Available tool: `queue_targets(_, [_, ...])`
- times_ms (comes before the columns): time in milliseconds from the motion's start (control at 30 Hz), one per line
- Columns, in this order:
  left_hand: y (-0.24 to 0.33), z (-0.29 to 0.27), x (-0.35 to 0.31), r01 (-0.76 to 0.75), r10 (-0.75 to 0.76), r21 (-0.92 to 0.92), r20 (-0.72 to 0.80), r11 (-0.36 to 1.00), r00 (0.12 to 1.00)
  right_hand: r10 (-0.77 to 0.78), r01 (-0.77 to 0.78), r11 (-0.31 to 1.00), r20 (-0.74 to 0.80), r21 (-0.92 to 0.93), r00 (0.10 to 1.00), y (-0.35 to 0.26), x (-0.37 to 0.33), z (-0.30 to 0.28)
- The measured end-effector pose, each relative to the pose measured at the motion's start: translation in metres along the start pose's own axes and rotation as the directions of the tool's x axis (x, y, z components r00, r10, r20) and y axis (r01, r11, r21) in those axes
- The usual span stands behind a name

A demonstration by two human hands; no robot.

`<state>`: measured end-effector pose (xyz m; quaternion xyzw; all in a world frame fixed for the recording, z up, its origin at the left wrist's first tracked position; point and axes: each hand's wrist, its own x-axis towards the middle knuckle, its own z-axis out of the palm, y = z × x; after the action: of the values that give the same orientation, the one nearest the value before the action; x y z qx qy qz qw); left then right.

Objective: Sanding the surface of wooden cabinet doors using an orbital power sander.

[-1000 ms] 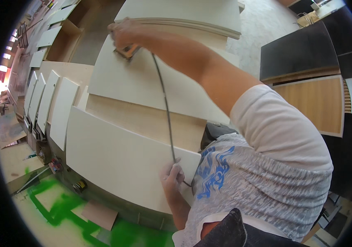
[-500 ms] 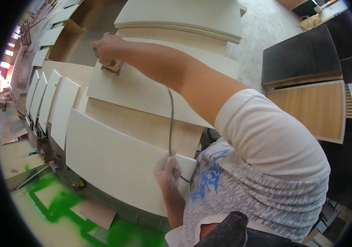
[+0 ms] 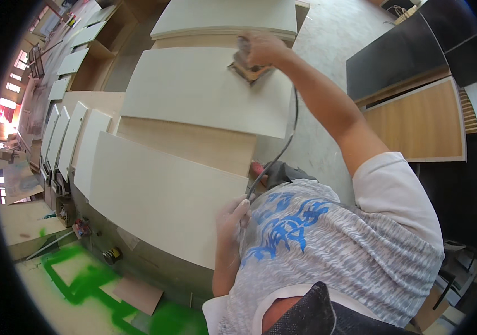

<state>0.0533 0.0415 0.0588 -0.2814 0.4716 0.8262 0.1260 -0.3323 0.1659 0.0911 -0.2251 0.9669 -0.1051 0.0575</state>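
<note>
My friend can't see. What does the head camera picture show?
A person's right hand presses a small sanding tool on a pale flat board. Their left hand grips the tool's grey cable beside a nearer pale board.

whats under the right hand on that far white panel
A small tan sanding tool lies flat on the white panel, with the right hand pressed on top. Its dark hose trails back. The hand hides the tool's top.

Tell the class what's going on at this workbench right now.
A person leans over a row of pale cream panels. The right hand presses a small sanding tool onto the far cream panel, near its far edge. The left hand grips the tool's dark cord at the corner of the near panel. More panels stand on edge to the left.
</note>
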Motion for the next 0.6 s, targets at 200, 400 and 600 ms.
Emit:
queue_targets(200, [-0.003, -0.003, -0.008, -0.039, 0.010, 0.182, 0.157, 0.982, 0.987, 0.235, -0.224, 0.963, -0.061, 0.147, 0.970, 0.064, -0.080, -0.027])
queue_targets(400, [-0.011, -0.004, -0.023, -0.021, -0.014, 0.151, 0.227, 0.988, 0.974, 0.249, -0.236, 0.933, -0.014, 0.272, 0.968, 0.049, -0.144, -0.023])
queue_targets(600, [-0.020, -0.019, -0.035, -0.079, 0.049, 0.158, 0.186, 0.984, 0.981, 0.042, -0.042, 0.988, 0.008, 0.145, 0.999, -0.010, -0.167, -0.005])
